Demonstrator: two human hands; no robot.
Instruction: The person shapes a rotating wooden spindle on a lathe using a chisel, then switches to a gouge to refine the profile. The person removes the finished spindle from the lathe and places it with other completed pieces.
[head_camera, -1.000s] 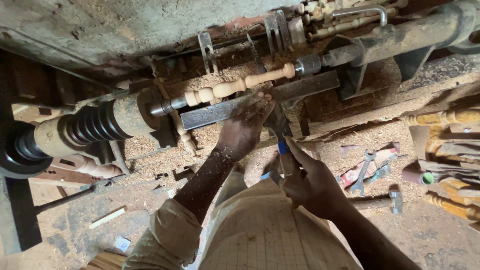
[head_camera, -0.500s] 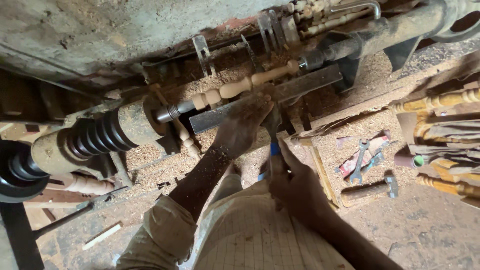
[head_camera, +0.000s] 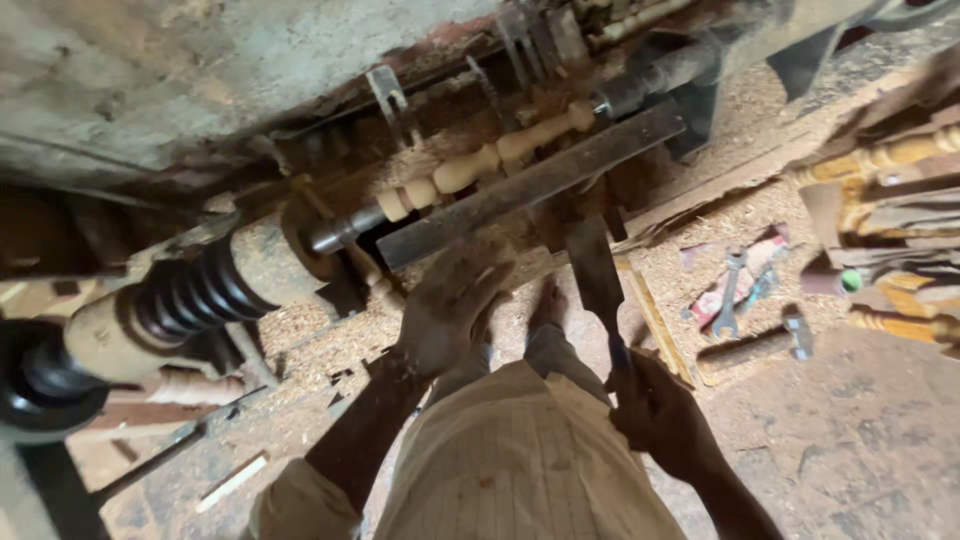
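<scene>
A pale turned wooden spindle (head_camera: 480, 165) is mounted between the centres of a lathe, above a flat metal tool rest (head_camera: 530, 185). My left hand (head_camera: 450, 305) hovers just below the rest, fingers spread, holding nothing. My right hand (head_camera: 660, 415) grips the handle of a long flat chisel (head_camera: 595, 270), whose blade points up toward the rest but stops short of the spindle. My light striped trousers (head_camera: 520, 460) fill the lower middle.
A stepped black pulley (head_camera: 190, 290) and drive shaft sit at the left. Sawdust covers the bench and floor. Wrenches (head_camera: 735, 285) and a hammer (head_camera: 770, 340) lie at the right, beside several finished turned spindles (head_camera: 890, 155).
Both hands have drawn back from the tool rest toward me. The chisel came away from the spindle, and my left hand let go of its blade.
</scene>
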